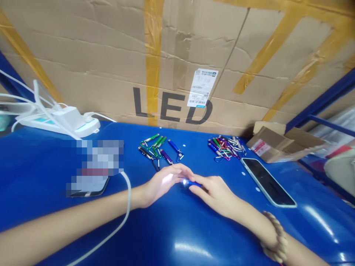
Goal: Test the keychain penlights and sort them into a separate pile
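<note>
The right hand (217, 192) has its fingers closed on a blue torch (192, 183), which is lit and held above the table (155, 229), its bright end towards the left hand (163, 183). The left fingers are loosely curled, the palm bare and catching the light; whether their tips touch the torch is hard to tell. The step in hand looks like a light check. The next move calls for a steady right grip, clear of the left group (156, 146) of torches.
</note>
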### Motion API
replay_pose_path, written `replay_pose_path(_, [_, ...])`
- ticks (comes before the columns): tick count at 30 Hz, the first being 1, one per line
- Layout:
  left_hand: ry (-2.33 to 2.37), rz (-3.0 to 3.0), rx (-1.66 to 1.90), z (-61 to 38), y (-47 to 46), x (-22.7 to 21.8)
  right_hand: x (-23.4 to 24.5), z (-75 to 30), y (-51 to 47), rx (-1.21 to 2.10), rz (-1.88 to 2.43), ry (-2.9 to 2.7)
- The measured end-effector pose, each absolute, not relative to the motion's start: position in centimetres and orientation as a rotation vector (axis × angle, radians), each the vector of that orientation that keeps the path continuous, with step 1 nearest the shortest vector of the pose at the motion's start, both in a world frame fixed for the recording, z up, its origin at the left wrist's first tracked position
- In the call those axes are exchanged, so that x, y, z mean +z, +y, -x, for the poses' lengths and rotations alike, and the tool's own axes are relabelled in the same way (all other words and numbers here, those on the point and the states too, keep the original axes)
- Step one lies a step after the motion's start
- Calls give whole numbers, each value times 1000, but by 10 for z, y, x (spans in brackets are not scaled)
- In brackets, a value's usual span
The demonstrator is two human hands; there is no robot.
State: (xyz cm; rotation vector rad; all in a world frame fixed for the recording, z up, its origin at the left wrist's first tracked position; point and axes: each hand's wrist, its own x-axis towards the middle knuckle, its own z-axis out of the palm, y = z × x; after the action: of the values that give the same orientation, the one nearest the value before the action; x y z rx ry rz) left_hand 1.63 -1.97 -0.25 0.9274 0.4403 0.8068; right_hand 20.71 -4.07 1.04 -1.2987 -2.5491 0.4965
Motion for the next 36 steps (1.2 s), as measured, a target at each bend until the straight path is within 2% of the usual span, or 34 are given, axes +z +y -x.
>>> replay_pose_path(5, [491,-1127,761,-13,-22,-2,7,-208,-40,461,1276,-2554])
replay_pose_path(10, [480,-1317,681,-8,-21,-5,6,-209,-39,574,1208,-2541])
replay_pose_path(24, [534,-1207,698,-10,-18,-3,14,-219,-25,910,1069,-2502])
replay_pose_path(36, [546,-1226,686,-10,-18,-2,3,-216,-32,762,1126,-2447])
